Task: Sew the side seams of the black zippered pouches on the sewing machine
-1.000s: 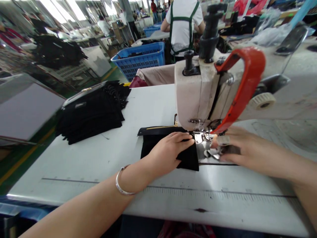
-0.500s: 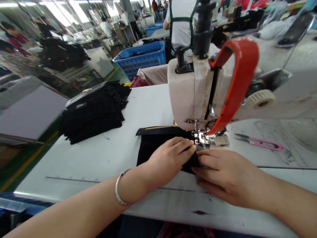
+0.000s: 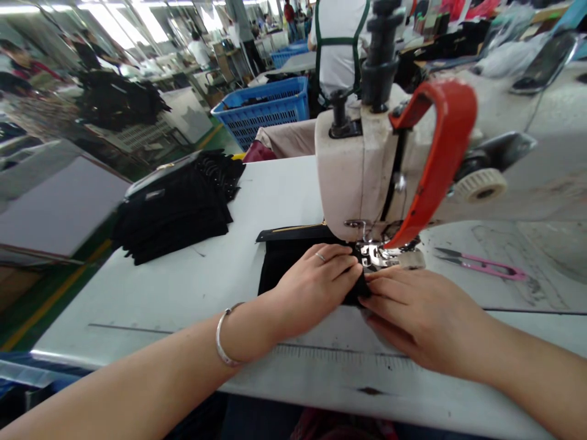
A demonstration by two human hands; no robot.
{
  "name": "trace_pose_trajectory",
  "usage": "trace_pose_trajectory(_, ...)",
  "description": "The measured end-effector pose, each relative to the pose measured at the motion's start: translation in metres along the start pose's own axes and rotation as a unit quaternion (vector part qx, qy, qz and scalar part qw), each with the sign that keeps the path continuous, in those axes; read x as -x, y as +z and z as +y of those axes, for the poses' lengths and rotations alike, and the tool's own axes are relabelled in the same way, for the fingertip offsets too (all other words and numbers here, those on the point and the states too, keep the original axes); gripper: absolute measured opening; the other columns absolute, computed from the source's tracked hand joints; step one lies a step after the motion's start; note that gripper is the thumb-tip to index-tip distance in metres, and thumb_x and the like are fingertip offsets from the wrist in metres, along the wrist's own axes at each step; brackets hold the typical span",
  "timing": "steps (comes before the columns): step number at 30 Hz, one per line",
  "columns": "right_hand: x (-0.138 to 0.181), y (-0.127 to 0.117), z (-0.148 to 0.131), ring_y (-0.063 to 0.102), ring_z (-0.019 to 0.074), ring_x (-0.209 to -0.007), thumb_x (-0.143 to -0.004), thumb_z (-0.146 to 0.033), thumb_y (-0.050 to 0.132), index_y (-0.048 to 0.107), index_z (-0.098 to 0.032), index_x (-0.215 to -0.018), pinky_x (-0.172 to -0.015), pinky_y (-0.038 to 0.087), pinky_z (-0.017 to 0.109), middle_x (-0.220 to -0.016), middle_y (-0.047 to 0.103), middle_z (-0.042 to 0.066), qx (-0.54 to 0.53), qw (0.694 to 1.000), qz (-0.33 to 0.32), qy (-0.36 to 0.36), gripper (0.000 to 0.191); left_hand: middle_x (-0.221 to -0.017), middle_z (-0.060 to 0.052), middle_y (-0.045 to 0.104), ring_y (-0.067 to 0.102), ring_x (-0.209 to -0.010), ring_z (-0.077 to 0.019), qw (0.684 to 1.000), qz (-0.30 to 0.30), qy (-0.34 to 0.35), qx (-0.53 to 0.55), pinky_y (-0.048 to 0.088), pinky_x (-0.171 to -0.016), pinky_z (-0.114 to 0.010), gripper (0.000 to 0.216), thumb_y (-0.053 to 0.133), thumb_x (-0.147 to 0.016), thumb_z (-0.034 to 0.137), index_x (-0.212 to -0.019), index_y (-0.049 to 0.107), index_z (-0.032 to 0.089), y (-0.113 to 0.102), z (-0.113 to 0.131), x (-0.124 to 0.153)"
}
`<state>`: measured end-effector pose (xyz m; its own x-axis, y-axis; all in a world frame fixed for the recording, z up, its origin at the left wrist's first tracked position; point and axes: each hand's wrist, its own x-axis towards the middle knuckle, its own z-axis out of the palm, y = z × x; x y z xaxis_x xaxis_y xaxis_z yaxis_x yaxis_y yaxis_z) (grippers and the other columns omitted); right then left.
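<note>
A black fabric piece (image 3: 279,263) with a gold-toothed zipper (image 3: 298,228) along its far edge lies under the sewing machine (image 3: 343,177). Its right side meets the metal presser foot (image 3: 372,255). My left hand (image 3: 318,278), with a ring and a bracelet, lies flat on top of the cloth, fingertips just left of the foot. In front of the foot, my right hand (image 3: 408,308) pinches the near right edge of the fabric between thumb and fingers; the thumb is partly hidden. The needle's tip cannot be made out.
Pink-handled thread snips (image 3: 493,266) lie right of the foot. A stack of black fabric pieces (image 3: 174,211) sits at the table's left. The machine's red guard (image 3: 447,146) arches above the sewing area. Behind stand a blue crate (image 3: 266,110) and a person in a white top (image 3: 338,61).
The black fabric has slid a little away from me beneath the presser foot. Both hands have moved slightly with it, the left one still flat, the right one still pinching.
</note>
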<state>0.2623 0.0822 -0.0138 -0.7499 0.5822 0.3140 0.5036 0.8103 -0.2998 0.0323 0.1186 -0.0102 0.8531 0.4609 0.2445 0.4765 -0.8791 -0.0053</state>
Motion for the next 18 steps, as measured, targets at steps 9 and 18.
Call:
trace_pose_trajectory(9,0.005,-0.003,0.005,0.054,0.0215,-0.076,-0.1,-0.026,0.051,0.071,-0.019,-0.096,-0.07,0.036,0.038,-0.077,0.061,0.002,0.035,0.999,0.005,-0.014,0.021,-0.112,-0.006,0.072,0.065,-0.103,-0.0181,0.994,0.084,-0.004,0.07,0.054,-0.091,-0.034,0.015,0.056,-0.1,0.015,-0.113,0.065,0.013,0.005,0.017,0.013)
trace_pose_trajectory(18,0.007,-0.004,0.012,0.056,0.0214,-0.081,-0.099,-0.026,0.054,0.071,-0.02,-0.106,-0.073,0.032,0.04,-0.084,0.069,0.0,0.032,0.998,-0.019,-0.049,0.019,-0.108,-0.004,0.073,0.066,-0.096,-0.0165,0.99,0.071,-0.018,0.123,0.052,-0.089,-0.034,0.015,0.055,-0.101,0.016,-0.109,0.067,0.017,0.002,0.014,0.011)
